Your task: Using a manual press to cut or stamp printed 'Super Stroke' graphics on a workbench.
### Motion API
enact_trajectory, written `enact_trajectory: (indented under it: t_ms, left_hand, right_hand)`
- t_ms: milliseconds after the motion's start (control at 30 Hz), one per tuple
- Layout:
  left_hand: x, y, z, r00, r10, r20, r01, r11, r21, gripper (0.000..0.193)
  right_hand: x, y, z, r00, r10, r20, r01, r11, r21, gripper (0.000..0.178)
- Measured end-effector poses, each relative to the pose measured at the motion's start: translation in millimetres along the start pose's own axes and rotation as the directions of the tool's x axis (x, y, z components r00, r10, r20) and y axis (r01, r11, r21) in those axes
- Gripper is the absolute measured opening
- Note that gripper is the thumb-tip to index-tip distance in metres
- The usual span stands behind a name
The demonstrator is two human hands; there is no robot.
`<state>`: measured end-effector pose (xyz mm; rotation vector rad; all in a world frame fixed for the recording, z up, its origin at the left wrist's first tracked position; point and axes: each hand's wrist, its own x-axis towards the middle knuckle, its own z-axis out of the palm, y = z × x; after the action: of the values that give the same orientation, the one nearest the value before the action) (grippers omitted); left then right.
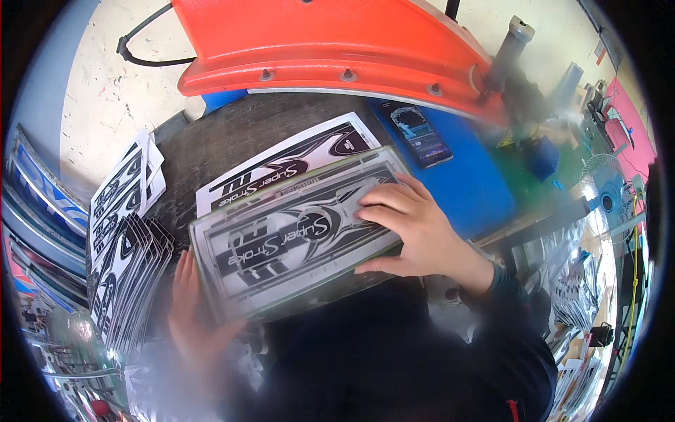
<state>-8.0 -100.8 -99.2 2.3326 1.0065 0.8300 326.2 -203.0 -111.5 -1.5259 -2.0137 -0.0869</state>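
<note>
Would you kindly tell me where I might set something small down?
There is bare dark tabletop between the orange-red casing and black-and-white printed sheets, and bare blue mat right of the dark rectangular phone. It is crowded at left, where sheets pile up, and around the transparent rectangular panel under the right hand.

Transparent rectangular plate [299,235], perhaps tilted

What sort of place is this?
Probably a printing or cutting workshop, judging by the large orange machine, the stacked printed sheets and the see-through panel being handled.
</note>
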Motion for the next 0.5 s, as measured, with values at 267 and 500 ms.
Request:
enact_trajectory:
  t_ms: [267,500]
  left_hand:
    - [32.1,17.6,-4.4,0.985,0.054,-0.165,-0.095,0.963,-0.251,0.095]
    - [59.9,-8.3,3.0,0.994,0.039,0.104,-0.036,0.999,-0.031,0.045]
  right_hand:
    - [-1.6,10.3,-2.3,0.995,0.027,-0.095,-0.007,0.977,0.212,0.060]
    - [-3.6,8.2,5.4,0.944,0.277,-0.179,-0.136,0.821,0.555,0.058]
